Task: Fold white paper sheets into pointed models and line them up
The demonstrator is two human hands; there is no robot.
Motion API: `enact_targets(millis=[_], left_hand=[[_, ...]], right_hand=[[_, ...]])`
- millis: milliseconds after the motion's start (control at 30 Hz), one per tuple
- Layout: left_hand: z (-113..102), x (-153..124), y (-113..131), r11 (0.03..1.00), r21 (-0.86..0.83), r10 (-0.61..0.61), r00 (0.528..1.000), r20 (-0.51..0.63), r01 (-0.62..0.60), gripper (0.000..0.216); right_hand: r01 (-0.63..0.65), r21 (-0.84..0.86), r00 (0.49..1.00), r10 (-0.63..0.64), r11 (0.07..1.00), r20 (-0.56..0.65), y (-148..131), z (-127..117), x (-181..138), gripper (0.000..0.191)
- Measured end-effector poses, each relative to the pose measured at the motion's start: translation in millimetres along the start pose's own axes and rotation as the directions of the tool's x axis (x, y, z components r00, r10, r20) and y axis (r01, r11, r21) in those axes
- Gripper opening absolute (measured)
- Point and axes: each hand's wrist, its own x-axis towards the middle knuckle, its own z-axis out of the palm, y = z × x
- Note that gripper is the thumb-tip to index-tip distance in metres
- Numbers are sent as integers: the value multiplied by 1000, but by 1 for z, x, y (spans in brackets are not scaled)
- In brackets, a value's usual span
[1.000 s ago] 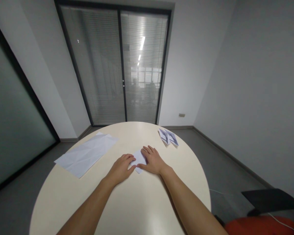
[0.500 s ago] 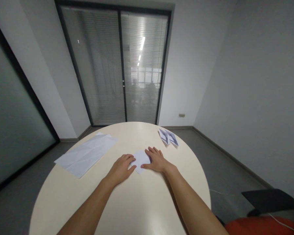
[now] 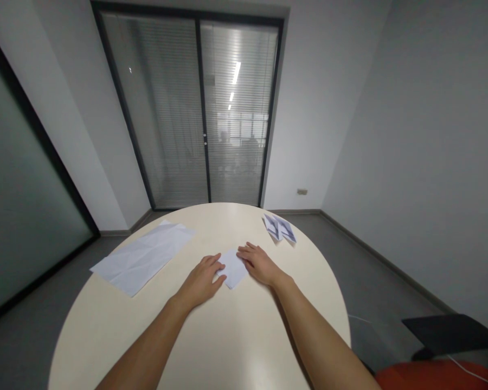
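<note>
A small folded sheet of white paper (image 3: pixel 232 271) lies flat on the round table, one corner pointing toward me. My left hand (image 3: pixel 205 277) rests at its left side, thumb and fingers apart, the fingertips on the paper's left edge. On the upper right edge lies my right hand (image 3: pixel 260 264), its fingers stretched out over the paper and its thumb tucked mostly out of sight. Neither hand is wrapped around the paper; both press it from above.
A larger creased white sheet (image 3: pixel 146 257) lies at the table's left, overhanging its edge. Folded paper pieces (image 3: pixel 280 227) stand near the far right edge of the cream table (image 3: pixel 211 341). A chair with a red seat (image 3: pixel 431 376) is at the lower right.
My right hand has shifted slightly up and left along the paper's edge, and its thumb has drawn in from the lower right side. My left hand stays in place.
</note>
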Motion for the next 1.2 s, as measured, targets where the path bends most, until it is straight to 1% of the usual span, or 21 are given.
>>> enact_targets(millis=[133,233,333,433,667,800,900,967,1067,1200], left_hand=[[-1,0,3,999,-23,25,1000,-2,-25,23],[-2,0,6,999,-35,40,999,-4,-40,22],[-2,0,8,998,-51,30,1000,3,-29,28],[-2,0,9,998,-57,26,999,20,-25,37],[0,1,6,998,29,61,997,47,-62,37],[0,1,5,996,61,68,996,53,-71,40],[0,2,6,996,65,51,998,37,-53,39],[0,3,7,997,72,23,1000,21,-25,38],[-1,5,9,995,100,-19,1000,12,17,38],[-2,6,11,989,142,-38,999,9,37,39]], right_hand=[[32,13,999,-33,999,38,-12,3,4,45],[54,9,997,-54,999,60,-16,1,5,47],[45,6,997,-46,999,70,-17,0,6,49],[36,-4,997,-36,999,63,-18,-3,6,48],[118,-42,993,-118,992,10,-18,-4,4,40],[154,-27,988,-154,988,11,-15,-1,2,47],[136,-31,990,-135,990,29,-15,0,1,59],[126,-38,992,-126,991,13,-18,-1,0,63],[156,-25,987,-157,987,-39,-25,-5,1,55],[129,39,991,-128,991,-40,-32,-10,-1,32]])
